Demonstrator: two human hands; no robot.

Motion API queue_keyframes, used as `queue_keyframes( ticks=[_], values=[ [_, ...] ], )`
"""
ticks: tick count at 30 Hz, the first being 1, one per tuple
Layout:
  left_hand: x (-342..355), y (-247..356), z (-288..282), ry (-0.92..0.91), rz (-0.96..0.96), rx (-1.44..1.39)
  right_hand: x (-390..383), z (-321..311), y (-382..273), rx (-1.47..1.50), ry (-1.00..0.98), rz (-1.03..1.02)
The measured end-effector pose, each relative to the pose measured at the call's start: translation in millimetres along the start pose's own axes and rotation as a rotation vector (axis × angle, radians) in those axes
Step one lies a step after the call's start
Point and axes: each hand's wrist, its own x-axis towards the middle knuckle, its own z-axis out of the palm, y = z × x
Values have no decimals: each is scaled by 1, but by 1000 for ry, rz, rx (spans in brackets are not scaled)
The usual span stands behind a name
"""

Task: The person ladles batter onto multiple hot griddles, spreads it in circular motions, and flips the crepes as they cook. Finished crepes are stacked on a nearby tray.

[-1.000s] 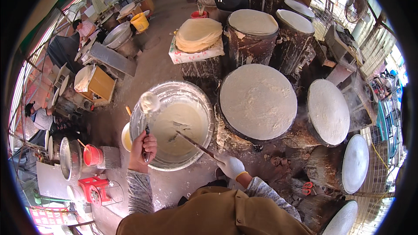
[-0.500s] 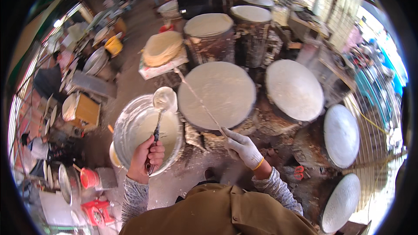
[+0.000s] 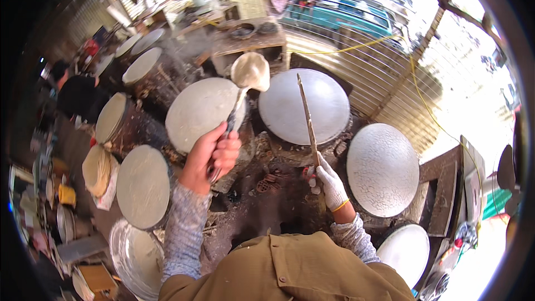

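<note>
My left hand (image 3: pixel 213 155) is closed round the dark handle of a ladle (image 3: pixel 250 71). The ladle's bowl is coated with pale batter and hangs above the gap between two round griddles. My right hand (image 3: pixel 331 185), in a white glove with a yellow cuff edge, grips a long thin stick (image 3: pixel 307 112). The stick's far end reaches over a bare, shiny grey griddle (image 3: pixel 330 100). To the left of that, a griddle (image 3: pixel 192 112) is covered by a pale layer of batter. Another coated griddle (image 3: pixel 143 187) is farther left.
A metal tub of batter (image 3: pixel 118 253) is at lower left, by a stack of round thin sheets (image 3: pixel 96 170). On the right are a crackled white griddle (image 3: pixel 383 170) and a smaller pale one (image 3: pixel 407 252). A wire fence (image 3: pixel 356 61) runs behind. A person in black (image 3: pixel 82 97) is far left.
My view has swung right, so the batter tub and coated griddles now appear farther left. Both hands keep their holds; the ladle has gone from over the tub to beside the bare griddle.
</note>
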Motion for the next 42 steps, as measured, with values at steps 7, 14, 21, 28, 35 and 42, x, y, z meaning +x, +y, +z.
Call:
queue_keyframes(
  ticks=[7, 14, 21, 28, 35, 42],
  values=[
    [196, -23, 13, 192, -103, 487, 2, -59, -8, 116, 297, -113],
    [287, -83, -26, 334, 135, 1087, 7, -58, 11, 120, 563, -162],
    [311, -73, -95, 584, 624, 1776, 49, -58, 77, -1249, 907, -381],
    [266, 2, -52, 587, 1026, 1617, 116, -79, 38, -1440, 939, -221],
    [219, 27, -34, 183, 593, 1019, 214, -58, -6, -1061, 859, -410],
    [163, 41, -87, 156, 143, 467, 109, -65, 24, -1171, 992, -340]
  ],
)
